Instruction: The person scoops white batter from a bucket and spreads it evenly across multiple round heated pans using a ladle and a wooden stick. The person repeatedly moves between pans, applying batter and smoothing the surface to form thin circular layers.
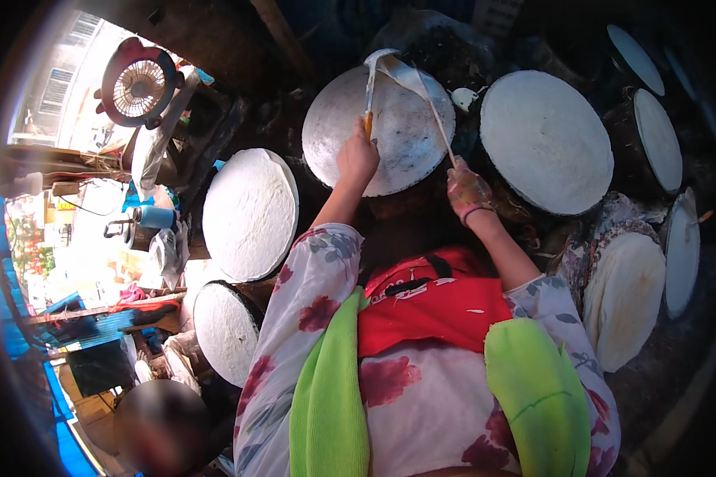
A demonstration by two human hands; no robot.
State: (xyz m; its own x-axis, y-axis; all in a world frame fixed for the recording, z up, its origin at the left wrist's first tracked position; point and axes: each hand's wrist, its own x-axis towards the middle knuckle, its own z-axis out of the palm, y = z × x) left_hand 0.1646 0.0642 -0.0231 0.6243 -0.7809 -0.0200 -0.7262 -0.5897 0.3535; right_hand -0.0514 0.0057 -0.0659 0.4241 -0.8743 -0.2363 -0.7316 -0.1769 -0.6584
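Observation:
My left hand [358,158] grips the orange-yellow handle of a metal tool [370,89], whose far end is coated white. In my right hand [469,188], which has stained fingers or a thin covering, is a slender stick [434,113]. A thin white sheet, apparently a crepe [407,74], is lifted between the tool's end and the stick, along the far edge of a round griddle [382,158]. Most of that griddle's grey surface is bare. Beside it on the right, a pale round crepe [546,143] covers another griddle; a white one [250,217] lies to the left.
Lower left is a smaller white round [227,334]. A stack of pale crepes [626,304] sits at right, near more round pans [659,140]. A small fan [138,88] stands upper left, above a blue cylindrical container [155,216]. Another person's blurred head [162,426] is lower left.

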